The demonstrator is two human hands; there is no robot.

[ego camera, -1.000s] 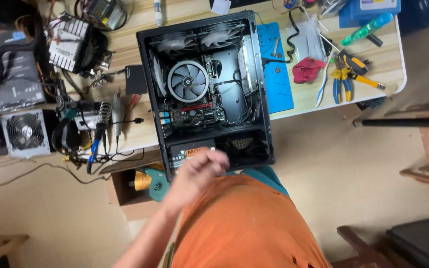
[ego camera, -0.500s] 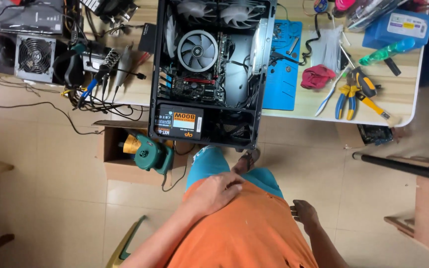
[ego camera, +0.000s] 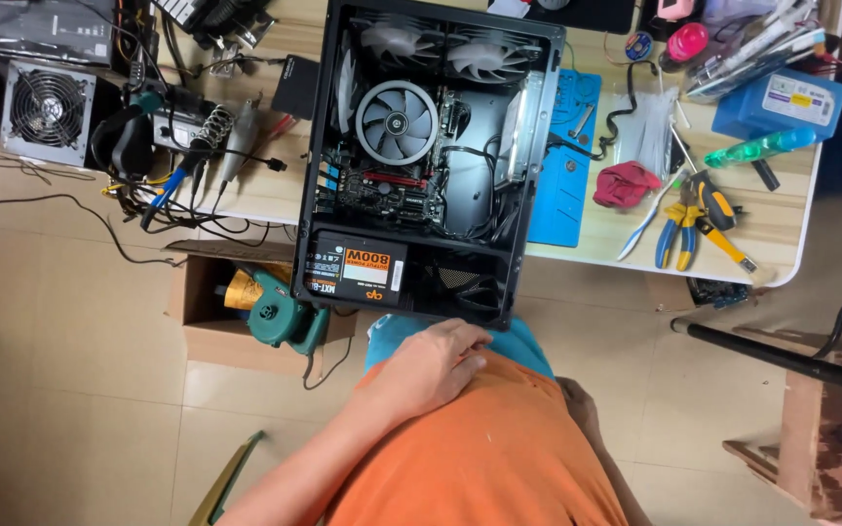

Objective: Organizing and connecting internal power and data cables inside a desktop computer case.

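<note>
My left hand (ego camera: pixel 433 364) lies flat on my orange shirt (ego camera: pixel 484 458) at the belly, fingers slightly spread, holding nothing. Just above it is the near edge of an open black computer case (ego camera: pixel 514 209) that overhangs the wooden table (ego camera: pixel 596 239). Inside the case I see a round cooler fan (ego camera: pixel 397 121), two fans (ego camera: pixel 445 49) at the far end and a power supply (ego camera: pixel 358 268) with an orange label at the near left. Only a sliver of my right hand (ego camera: pixel 579 404) shows beside my hip, mostly hidden by the shirt.
A blue mat (ego camera: pixel 562 185), red cloth (ego camera: pixel 626 183), yellow-blue pliers (ego camera: pixel 679 229) and a blue box (ego camera: pixel 780 102) lie right of the case. Tangled cables and a grey fan unit (ego camera: pixel 49 109) crowd the left. On the floor: a cardboard box (ego camera: pixel 211 326) with a green blower (ego camera: pixel 285 314).
The view has tilted down, so the table sits higher in frame. My left hand dropped from the case's near edge onto my shirt. My right hand slipped further behind my side.
</note>
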